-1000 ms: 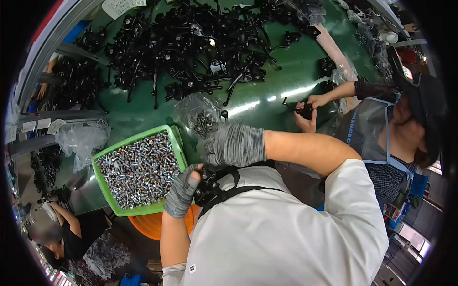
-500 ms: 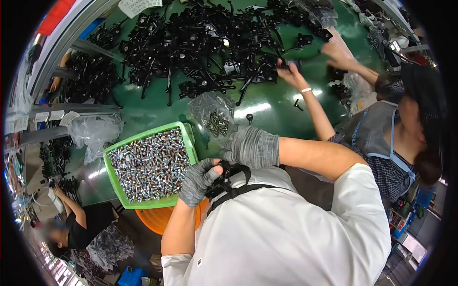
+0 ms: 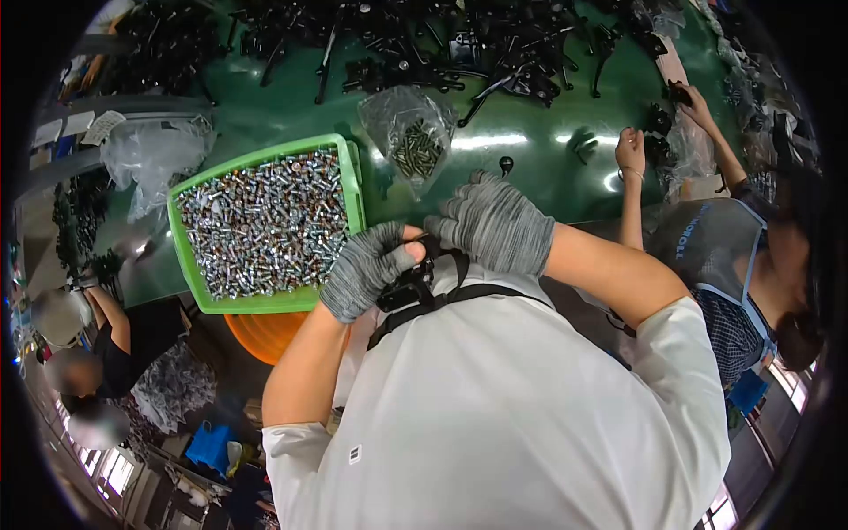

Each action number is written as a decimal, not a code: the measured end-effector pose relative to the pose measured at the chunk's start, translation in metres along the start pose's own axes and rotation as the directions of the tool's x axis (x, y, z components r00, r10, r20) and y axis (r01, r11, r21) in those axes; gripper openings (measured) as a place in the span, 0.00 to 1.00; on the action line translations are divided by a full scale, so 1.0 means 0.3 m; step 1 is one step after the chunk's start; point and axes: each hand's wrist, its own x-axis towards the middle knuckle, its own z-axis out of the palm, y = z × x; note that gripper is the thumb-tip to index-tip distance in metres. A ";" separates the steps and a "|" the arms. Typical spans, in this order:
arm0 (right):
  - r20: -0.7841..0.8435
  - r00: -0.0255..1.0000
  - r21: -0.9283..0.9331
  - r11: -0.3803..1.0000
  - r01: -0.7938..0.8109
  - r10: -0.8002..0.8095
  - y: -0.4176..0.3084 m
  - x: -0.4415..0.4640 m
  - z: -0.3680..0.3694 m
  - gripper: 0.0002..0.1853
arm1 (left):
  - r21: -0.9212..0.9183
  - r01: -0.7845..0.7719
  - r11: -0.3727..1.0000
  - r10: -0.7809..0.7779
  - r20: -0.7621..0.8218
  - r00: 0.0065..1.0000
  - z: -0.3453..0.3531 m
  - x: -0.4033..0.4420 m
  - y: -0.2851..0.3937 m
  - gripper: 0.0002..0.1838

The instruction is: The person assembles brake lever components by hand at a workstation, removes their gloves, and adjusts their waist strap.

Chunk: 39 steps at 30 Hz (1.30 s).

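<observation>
My left hand [image 3: 364, 269], in a grey glove with bare thumb tip, is closed beside a dark piece too hidden to name. Close against it, my right hand [image 3: 495, 225], gloved too, has its fingers curled at the same spot; what they grip is hidden. A green bin [image 3: 355, 190] full of small metal fittings [image 3: 265, 230] sits left of my hands. Just beyond my hands lies a clear plastic bag [image 3: 387, 119] with dark screws [image 3: 417, 150]. A small black round-headed part [image 3: 505, 165] rests on the green table [image 3: 530, 190] past my right hand.
Black lever assemblies [image 3: 521, 71] are heaped along the far side. At the right, a co-worker [image 3: 707, 247] has one hand on a dark part [image 3: 678, 93]. Crumpled plastic [image 3: 150, 159] hangs at the left. An orange tub [image 3: 261, 336] stands below the bin. Other people are at lower left.
The view has shifted, so the bin and bag appear higher. My hands stay close together. The co-worker's hands have moved from the lever heap toward the right side.
</observation>
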 end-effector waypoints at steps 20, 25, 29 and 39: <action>0.235 0.967 0.083 0.989 -0.120 0.097 -0.019 -0.036 0.006 0.13 | 0.013 0.046 0.999 -0.047 0.084 0.995 0.019 0.023 0.015 0.23; 0.219 0.974 0.128 0.988 -0.084 0.054 -0.003 -0.026 0.021 0.12 | -0.025 0.072 0.997 -0.069 0.096 0.993 0.021 0.026 0.002 0.21; 0.152 0.988 0.128 0.990 -0.055 0.035 -0.036 -0.016 0.015 0.11 | -0.015 0.088 0.996 -0.087 0.053 0.995 0.018 0.013 -0.010 0.19; 0.245 0.968 0.062 0.995 -0.079 0.062 0.038 0.065 -0.010 0.14 | -0.127 0.188 0.974 -0.183 0.045 0.982 -0.049 0.076 0.016 0.25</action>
